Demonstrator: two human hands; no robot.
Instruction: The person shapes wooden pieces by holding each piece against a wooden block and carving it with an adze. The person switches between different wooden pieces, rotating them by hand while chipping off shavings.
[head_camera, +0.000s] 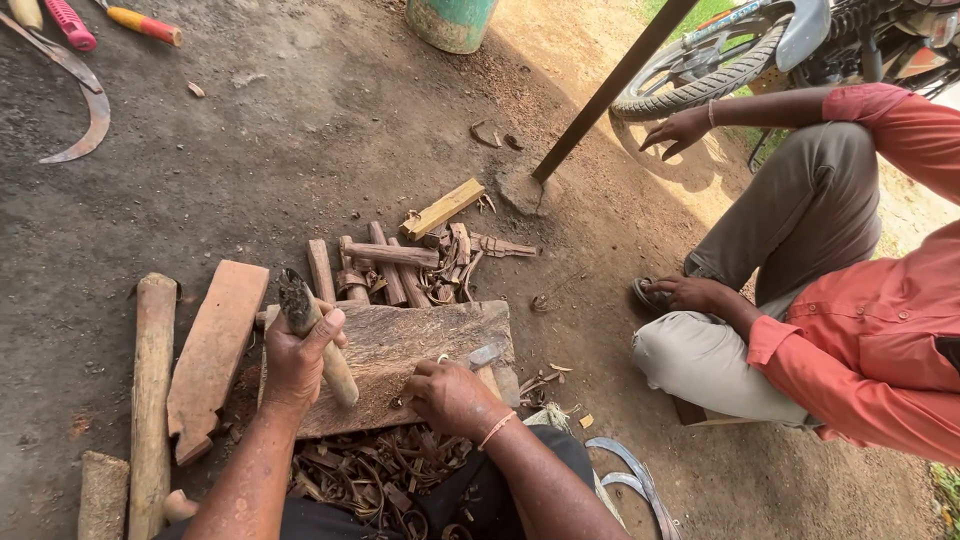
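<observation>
Left hand (295, 360) grips mallet (315, 335); right hand (450, 395) holds chisel (487, 362) on board (400, 345).

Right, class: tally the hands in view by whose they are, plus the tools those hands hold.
Camera wearer's hands: 2 (left hand, right hand)
Seated person's hands: 2 (upper hand, lower hand)
Held tools: 2 (wooden-handled tool, small metal blade)
Total: 6

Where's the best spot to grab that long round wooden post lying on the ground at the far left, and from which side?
Grip the long wooden post around its middle, coming from above. It lies flat, running away from the person, with its whole top bare; the flat plank crowds its right side, so fingers probably fit more easily from the open left.
</observation>
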